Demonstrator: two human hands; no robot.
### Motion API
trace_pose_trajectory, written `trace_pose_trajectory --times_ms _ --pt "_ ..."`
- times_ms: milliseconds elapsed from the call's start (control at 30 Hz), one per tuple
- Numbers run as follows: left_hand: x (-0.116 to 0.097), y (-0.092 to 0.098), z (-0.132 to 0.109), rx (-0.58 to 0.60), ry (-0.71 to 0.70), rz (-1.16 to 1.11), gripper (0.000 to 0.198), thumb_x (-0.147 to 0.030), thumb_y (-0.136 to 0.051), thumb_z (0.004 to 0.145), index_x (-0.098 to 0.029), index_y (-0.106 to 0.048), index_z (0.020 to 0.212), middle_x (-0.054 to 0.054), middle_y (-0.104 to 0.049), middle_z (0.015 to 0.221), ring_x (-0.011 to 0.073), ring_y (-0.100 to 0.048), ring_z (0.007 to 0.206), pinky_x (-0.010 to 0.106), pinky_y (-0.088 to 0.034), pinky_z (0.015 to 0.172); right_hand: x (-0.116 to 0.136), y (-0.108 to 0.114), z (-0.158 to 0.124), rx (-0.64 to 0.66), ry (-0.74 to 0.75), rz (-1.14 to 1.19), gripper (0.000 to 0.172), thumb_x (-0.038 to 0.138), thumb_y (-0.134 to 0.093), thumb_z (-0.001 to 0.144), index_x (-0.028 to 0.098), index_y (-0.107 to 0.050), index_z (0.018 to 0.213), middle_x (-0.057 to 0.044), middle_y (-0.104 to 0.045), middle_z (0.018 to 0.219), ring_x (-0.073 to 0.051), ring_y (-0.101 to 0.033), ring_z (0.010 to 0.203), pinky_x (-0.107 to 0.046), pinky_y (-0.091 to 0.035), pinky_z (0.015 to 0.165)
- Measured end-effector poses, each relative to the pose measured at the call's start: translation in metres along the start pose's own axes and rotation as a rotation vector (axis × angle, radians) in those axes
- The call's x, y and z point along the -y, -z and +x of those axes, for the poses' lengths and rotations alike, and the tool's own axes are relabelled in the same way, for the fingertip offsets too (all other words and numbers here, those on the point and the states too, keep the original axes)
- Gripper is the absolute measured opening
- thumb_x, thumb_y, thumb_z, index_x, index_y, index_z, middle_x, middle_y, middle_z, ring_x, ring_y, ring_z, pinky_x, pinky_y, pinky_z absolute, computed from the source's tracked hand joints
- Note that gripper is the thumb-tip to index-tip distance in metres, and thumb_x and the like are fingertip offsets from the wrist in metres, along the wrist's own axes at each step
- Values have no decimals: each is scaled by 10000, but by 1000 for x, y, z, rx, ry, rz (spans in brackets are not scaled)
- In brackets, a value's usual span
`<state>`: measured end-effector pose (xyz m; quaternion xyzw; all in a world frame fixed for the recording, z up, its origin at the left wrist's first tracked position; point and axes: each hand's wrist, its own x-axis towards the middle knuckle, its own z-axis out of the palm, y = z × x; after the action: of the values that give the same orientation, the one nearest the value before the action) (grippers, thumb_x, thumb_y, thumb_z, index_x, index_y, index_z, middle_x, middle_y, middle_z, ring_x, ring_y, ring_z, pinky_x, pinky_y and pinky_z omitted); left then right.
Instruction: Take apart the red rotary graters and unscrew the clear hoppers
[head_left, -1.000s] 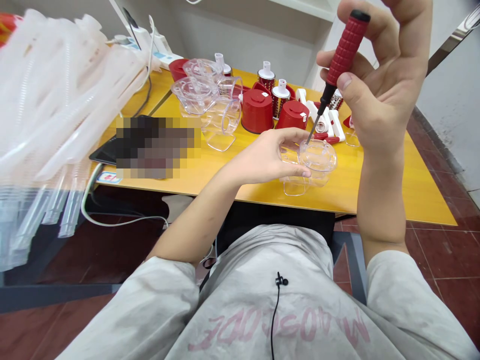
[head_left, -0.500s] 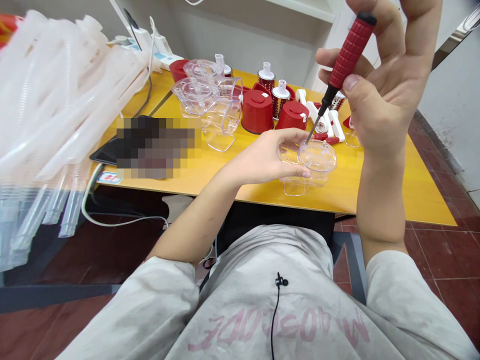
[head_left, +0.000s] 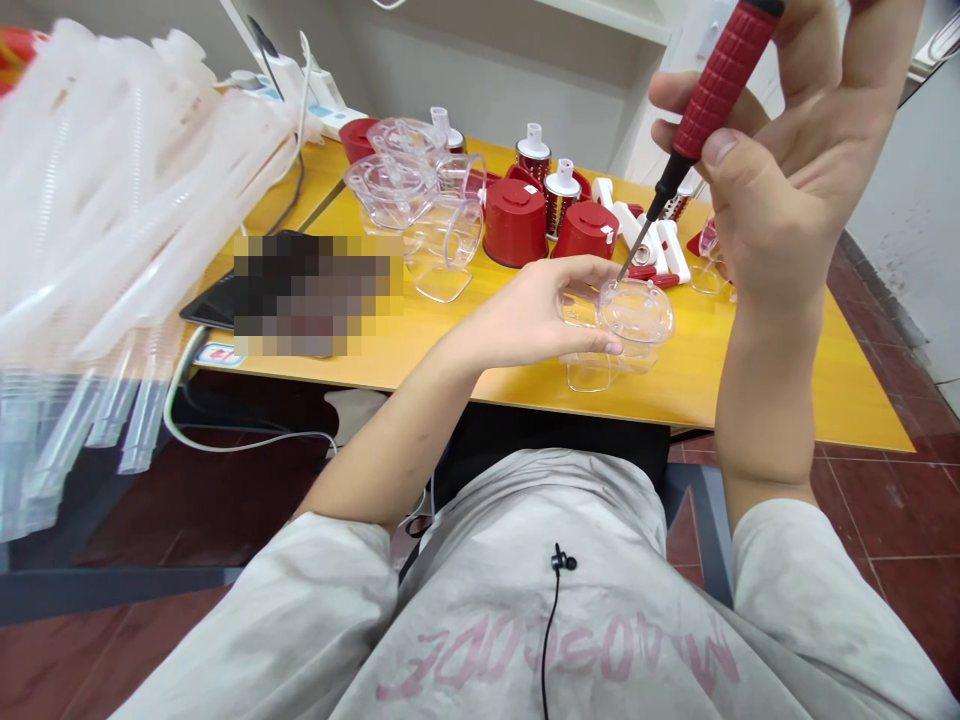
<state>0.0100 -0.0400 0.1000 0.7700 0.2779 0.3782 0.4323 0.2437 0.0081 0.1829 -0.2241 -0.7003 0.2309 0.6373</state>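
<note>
**As we grip a red screwdriver [head_left: 720,75]**

While our right hand [head_left: 780,170] wraps closed around its ribbed handle, the thin steel tip sits just beside the clear plastic housing [head_left: 637,320], which our left hand [head_left: 532,315], fingers curled, cradles right of centre on the yellow table [head_left: 825,400]. Red plastic drums [head_left: 514,225] stand beyond, near the top.

My yellow table [head_left: 840,400] is carrying two red domed covers [head_left: 514,222] and red-and-silver grater drums [head_left: 561,200] with white tops, while clear plastic housings [head_left: 442,245] are sitting in a cluster beside them. Blurred translucent plastic tubes [head_left: 127,200] are crowding my left side, a white power strip [head_left: 300,85] is lying behind the table, a white cable [head_left: 225,445] is looping below its edge, and dark red floor tiles [head_left: 900,520] are spreading underneath.
</note>
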Motion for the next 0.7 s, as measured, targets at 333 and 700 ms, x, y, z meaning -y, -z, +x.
trace_pose_trajectory --times_ms 333,700 --pt "5 8 4 -168 -85 -64 738 -725 -1007 908 -252 -844 1451 128 -849 1553 328 -804 1476 476 -593 1348 -13 -6 18 -80 374 200 734 765 -870 841 427 -529 1397 137 -794 1478 -198 -922 1119 -448 -815 942" --pt "15 7 11 -383 -170 -50 605 -816 -919 984 -214 -884 1036 96 -918 1063 249 -851 1002 389 -697 917 -1 -10 14 -127 298 348 645 590 -1010 783 491 -642 1303 126 -793 1442 -233 -897 1170 -409 -810 985"
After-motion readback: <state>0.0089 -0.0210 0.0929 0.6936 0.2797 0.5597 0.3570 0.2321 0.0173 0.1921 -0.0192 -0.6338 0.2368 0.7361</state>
